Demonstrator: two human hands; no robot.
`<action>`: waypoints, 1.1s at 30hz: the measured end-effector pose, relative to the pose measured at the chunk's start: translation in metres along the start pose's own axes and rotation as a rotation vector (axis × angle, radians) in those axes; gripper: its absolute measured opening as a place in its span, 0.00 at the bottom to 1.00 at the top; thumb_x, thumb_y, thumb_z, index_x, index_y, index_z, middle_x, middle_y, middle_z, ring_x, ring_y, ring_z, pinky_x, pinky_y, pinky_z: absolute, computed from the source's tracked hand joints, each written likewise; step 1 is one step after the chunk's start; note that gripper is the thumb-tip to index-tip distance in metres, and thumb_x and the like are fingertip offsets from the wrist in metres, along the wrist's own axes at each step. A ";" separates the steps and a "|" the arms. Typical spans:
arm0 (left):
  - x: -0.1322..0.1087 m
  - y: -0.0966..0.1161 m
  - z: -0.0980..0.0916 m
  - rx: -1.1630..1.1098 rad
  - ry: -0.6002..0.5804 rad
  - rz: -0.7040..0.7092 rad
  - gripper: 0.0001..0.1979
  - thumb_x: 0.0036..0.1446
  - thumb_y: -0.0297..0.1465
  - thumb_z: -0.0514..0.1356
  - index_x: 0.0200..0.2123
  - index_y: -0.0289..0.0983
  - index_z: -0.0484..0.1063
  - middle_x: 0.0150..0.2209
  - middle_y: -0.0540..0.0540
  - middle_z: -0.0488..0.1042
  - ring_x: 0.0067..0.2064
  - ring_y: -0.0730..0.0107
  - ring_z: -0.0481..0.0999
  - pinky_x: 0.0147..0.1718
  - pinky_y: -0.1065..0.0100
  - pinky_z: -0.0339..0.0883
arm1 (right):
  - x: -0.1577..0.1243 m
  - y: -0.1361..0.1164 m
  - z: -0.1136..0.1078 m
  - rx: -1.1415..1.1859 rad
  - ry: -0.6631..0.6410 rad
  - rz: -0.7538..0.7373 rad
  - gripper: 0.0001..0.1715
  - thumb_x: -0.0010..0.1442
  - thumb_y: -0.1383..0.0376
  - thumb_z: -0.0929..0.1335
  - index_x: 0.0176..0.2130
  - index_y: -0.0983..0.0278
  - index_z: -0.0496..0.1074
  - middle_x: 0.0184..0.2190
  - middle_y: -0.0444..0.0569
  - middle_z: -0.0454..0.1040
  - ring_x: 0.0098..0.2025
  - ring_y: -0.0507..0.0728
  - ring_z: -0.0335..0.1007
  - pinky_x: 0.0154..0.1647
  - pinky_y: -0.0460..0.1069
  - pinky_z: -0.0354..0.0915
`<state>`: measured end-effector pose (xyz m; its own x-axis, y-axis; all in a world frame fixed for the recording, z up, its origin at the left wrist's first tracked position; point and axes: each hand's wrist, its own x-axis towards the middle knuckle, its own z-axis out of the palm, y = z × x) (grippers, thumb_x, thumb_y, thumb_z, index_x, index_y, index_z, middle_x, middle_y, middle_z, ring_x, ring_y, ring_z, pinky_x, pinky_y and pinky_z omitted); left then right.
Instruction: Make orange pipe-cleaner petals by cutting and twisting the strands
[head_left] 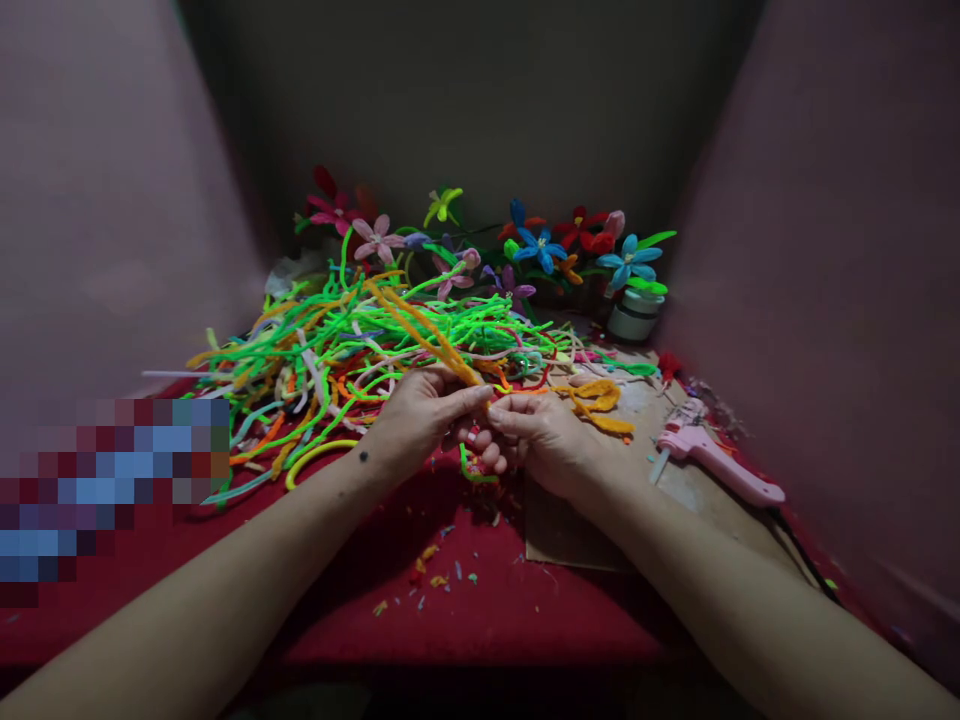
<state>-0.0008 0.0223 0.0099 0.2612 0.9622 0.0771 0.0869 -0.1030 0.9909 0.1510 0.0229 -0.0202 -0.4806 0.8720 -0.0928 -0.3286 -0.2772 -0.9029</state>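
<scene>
My left hand (431,410) is closed in a pinch round orange pipe cleaners (429,335), whose long ends reach up and away to the left. Against it, the thumb and fingertips of my right hand (547,440) press on the lower end of the same strands. The exact spot between the fingertips is mostly hidden. Just right of my right hand lie bent orange pipe cleaner loops (596,398). Behind my left hand spreads a tangled heap of pipe cleaners (330,340), mostly green, with white, orange and other colours mixed in.
A pink glue gun (716,465) rests on a cardboard sheet (574,545) at the right. Several pipe cleaner flowers (541,250) stand along the back, near a small white pot (634,316). Fluffy scraps (439,580) dot the red cloth (337,610). Walls rise on both sides.
</scene>
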 end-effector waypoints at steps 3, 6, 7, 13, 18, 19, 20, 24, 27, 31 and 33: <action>0.001 0.000 0.000 0.031 0.000 -0.031 0.11 0.48 0.35 0.62 0.23 0.33 0.71 0.16 0.53 0.66 0.16 0.81 0.60 0.15 0.77 0.49 | -0.003 -0.001 0.005 -0.136 0.077 -0.085 0.16 0.46 0.58 0.73 0.25 0.68 0.68 0.21 0.44 0.73 0.20 0.48 0.67 0.21 0.44 0.64; 0.001 -0.001 0.000 0.010 -0.003 -0.050 0.10 0.48 0.34 0.63 0.24 0.33 0.72 0.15 0.53 0.66 0.16 0.82 0.60 0.14 0.77 0.49 | -0.005 0.000 0.009 -0.197 0.131 -0.069 0.17 0.46 0.57 0.73 0.23 0.68 0.68 0.19 0.44 0.72 0.17 0.47 0.65 0.17 0.42 0.59; 0.001 -0.002 0.000 -0.009 0.011 -0.051 0.10 0.48 0.34 0.63 0.24 0.33 0.72 0.15 0.53 0.67 0.16 0.81 0.61 0.14 0.77 0.50 | -0.005 0.000 0.009 -0.208 0.144 -0.065 0.16 0.46 0.58 0.72 0.23 0.68 0.67 0.19 0.44 0.72 0.16 0.46 0.64 0.16 0.41 0.57; 0.005 -0.006 -0.005 -0.122 0.080 -0.058 0.10 0.48 0.33 0.64 0.24 0.33 0.69 0.14 0.53 0.67 0.13 0.80 0.63 0.12 0.77 0.54 | -0.007 -0.002 0.010 -0.255 0.140 -0.035 0.16 0.48 0.60 0.72 0.20 0.67 0.65 0.15 0.41 0.68 0.14 0.45 0.58 0.14 0.40 0.53; 0.007 -0.007 -0.007 -0.152 0.057 -0.086 0.10 0.47 0.34 0.65 0.26 0.33 0.69 0.16 0.52 0.69 0.15 0.79 0.65 0.12 0.77 0.56 | -0.002 0.002 0.004 -0.031 0.068 0.002 0.13 0.46 0.63 0.73 0.28 0.68 0.69 0.23 0.46 0.74 0.21 0.49 0.68 0.23 0.45 0.65; 0.007 -0.007 -0.006 -0.154 0.056 -0.094 0.11 0.47 0.34 0.65 0.26 0.33 0.68 0.17 0.52 0.69 0.15 0.80 0.65 0.12 0.77 0.56 | 0.000 0.003 0.003 0.011 0.065 0.019 0.13 0.45 0.64 0.74 0.28 0.69 0.69 0.23 0.47 0.74 0.21 0.49 0.68 0.23 0.45 0.65; 0.006 -0.007 -0.006 -0.153 0.054 -0.103 0.11 0.47 0.34 0.65 0.26 0.33 0.68 0.18 0.52 0.69 0.15 0.80 0.65 0.13 0.78 0.56 | 0.001 0.004 0.002 0.050 0.067 0.035 0.12 0.44 0.65 0.74 0.28 0.69 0.70 0.22 0.47 0.73 0.20 0.49 0.68 0.22 0.45 0.65; 0.005 -0.008 -0.005 -0.132 0.035 -0.108 0.12 0.47 0.35 0.65 0.26 0.33 0.68 0.18 0.53 0.69 0.15 0.81 0.63 0.13 0.78 0.55 | 0.002 0.006 0.001 0.142 0.070 0.086 0.13 0.41 0.68 0.75 0.26 0.69 0.69 0.22 0.48 0.74 0.19 0.49 0.67 0.20 0.44 0.63; 0.005 -0.008 -0.006 -0.055 0.046 -0.076 0.13 0.46 0.36 0.65 0.23 0.33 0.67 0.16 0.54 0.66 0.15 0.82 0.61 0.13 0.78 0.52 | 0.001 0.005 0.002 0.109 0.092 0.103 0.15 0.38 0.68 0.76 0.23 0.69 0.68 0.20 0.47 0.73 0.18 0.49 0.67 0.19 0.43 0.62; 0.005 -0.006 -0.007 -0.036 0.068 -0.093 0.12 0.46 0.35 0.65 0.24 0.33 0.68 0.17 0.53 0.66 0.16 0.82 0.61 0.14 0.77 0.51 | -0.001 0.005 0.003 0.053 0.103 0.090 0.14 0.38 0.67 0.76 0.23 0.69 0.68 0.20 0.45 0.72 0.18 0.49 0.67 0.20 0.44 0.63; 0.005 -0.005 -0.006 -0.079 0.087 -0.133 0.11 0.44 0.34 0.66 0.24 0.33 0.67 0.17 0.54 0.65 0.15 0.83 0.59 0.14 0.77 0.49 | -0.001 0.005 0.002 0.057 0.085 0.050 0.13 0.40 0.66 0.76 0.26 0.68 0.70 0.21 0.45 0.73 0.20 0.50 0.68 0.23 0.46 0.65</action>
<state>-0.0057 0.0291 0.0064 0.1682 0.9845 -0.0497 0.0390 0.0437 0.9983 0.1478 0.0196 -0.0236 -0.4274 0.8869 -0.1750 -0.3524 -0.3417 -0.8712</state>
